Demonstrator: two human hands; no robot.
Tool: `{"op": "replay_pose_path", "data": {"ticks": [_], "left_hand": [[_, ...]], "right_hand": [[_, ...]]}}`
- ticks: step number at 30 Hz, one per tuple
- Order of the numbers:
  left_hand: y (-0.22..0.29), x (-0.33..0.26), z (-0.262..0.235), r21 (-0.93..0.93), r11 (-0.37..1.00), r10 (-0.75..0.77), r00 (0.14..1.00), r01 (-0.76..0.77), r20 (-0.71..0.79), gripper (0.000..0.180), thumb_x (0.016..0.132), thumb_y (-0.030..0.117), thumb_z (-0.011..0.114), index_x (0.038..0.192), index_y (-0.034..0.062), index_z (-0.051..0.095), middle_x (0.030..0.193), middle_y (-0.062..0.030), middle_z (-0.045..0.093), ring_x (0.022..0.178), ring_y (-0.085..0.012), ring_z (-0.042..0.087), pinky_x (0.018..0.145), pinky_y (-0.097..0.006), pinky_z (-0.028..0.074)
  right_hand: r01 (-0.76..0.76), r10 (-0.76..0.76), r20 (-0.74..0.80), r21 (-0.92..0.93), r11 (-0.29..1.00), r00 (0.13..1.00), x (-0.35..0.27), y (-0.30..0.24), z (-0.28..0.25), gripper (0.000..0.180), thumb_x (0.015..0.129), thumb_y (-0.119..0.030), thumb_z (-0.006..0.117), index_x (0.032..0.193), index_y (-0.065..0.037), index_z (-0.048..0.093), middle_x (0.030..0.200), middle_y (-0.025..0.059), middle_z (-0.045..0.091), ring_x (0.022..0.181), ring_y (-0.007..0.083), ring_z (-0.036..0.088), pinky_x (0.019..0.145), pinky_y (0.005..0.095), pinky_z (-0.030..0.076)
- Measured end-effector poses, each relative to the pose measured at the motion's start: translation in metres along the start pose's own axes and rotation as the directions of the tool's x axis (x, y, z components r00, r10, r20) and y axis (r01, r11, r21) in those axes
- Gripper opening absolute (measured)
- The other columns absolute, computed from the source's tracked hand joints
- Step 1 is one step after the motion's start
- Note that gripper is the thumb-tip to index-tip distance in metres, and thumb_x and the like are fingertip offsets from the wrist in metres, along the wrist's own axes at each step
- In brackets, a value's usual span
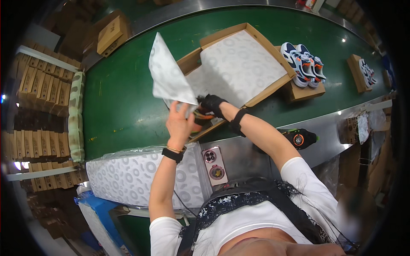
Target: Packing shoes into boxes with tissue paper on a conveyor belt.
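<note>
My left hand point(179, 123) is closed on the lower edge of a white patterned sheet of wrapping paper point(168, 72), which stands up at the left side of an open cardboard shoebox point(224, 35). My right hand point(212, 105), in a black glove, has its fingers curled at the paper's lower corner, right over a dark shoe with orange parts point(202, 120). That shoe lies at the near left end of the box, mostly covered by my hands and the paper. More of the same patterned paper point(245, 64) lines the box and drapes over its far side.
Sneakers point(304, 66) in white, navy and orange rest on a closed shoebox point(305, 91) to the right. Another box with shoes point(367, 73) stands farther right. A paper stack point(141, 175), a phone point(215, 165) and a black-and-orange object point(301, 139) lie nearer me. Shelved boxes point(42, 87) fill the left.
</note>
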State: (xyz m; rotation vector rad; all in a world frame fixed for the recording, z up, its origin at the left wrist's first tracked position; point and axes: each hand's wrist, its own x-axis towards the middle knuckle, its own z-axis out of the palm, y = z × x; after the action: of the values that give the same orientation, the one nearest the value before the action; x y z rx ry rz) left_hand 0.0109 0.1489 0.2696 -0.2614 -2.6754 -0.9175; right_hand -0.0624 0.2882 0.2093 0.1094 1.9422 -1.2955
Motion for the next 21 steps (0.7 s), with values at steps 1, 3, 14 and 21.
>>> {"op": "replay_pose_path", "data": {"ticks": [1,3,14,21], "left_hand": [[0.006,-0.004,-0.001,0.241,0.960,0.111,0.983,-0.144,0.144,0.026,0.069,0.019,0.062,0.092,0.0088,0.061,0.099,-0.0142,0.054,0.086,-0.0277,0.055,0.072,-0.033,0.045],[0.003,-0.006,0.001,0.212,0.953,0.135,0.928,-0.218,0.348,0.027,0.067,0.020,0.062,0.094,0.0133,0.061,0.107,-0.0178,0.049,0.098,-0.0326,0.050,0.076,-0.037,0.043],[-0.065,0.062,0.041,-0.054,0.997,-0.050,0.987,0.059,0.150,0.049,0.072,0.025,0.059,0.110,-0.0049,0.048,0.117,-0.0251,0.043,0.110,-0.0322,0.043,0.090,-0.043,0.033],[0.000,0.065,0.069,0.497,0.838,-0.302,0.567,-0.226,0.766,0.058,0.056,0.045,0.068,0.104,0.0153,0.058,0.112,-0.0209,0.046,0.106,-0.0317,0.044,0.080,-0.062,0.027]], "right_hand": [[0.377,-0.422,0.096,-0.654,0.656,0.902,0.012,0.011,0.006,0.057,0.060,-0.024,0.067,0.109,-0.002,0.049,0.091,0.0144,0.059,0.078,0.0257,0.059,0.071,0.0331,0.047],[0.662,-0.859,0.125,-0.695,0.280,0.496,0.033,0.042,0.018,0.066,0.061,-0.029,0.066,0.119,-0.008,0.040,0.099,0.0165,0.056,0.090,0.0306,0.055,0.080,0.0354,0.044],[0.349,-0.714,-0.543,-0.629,0.694,0.442,-0.201,0.092,-0.076,0.042,0.068,-0.014,0.060,0.107,-0.005,0.048,0.108,0.0155,0.048,0.100,0.0305,0.047,0.085,0.0364,0.038],[-0.164,-0.217,-0.862,-0.322,0.933,0.458,-0.271,0.209,-0.083,0.065,0.063,-0.020,0.066,0.117,0.000,0.037,0.110,0.0191,0.043,0.101,0.0342,0.044,0.087,0.0393,0.036]]}}
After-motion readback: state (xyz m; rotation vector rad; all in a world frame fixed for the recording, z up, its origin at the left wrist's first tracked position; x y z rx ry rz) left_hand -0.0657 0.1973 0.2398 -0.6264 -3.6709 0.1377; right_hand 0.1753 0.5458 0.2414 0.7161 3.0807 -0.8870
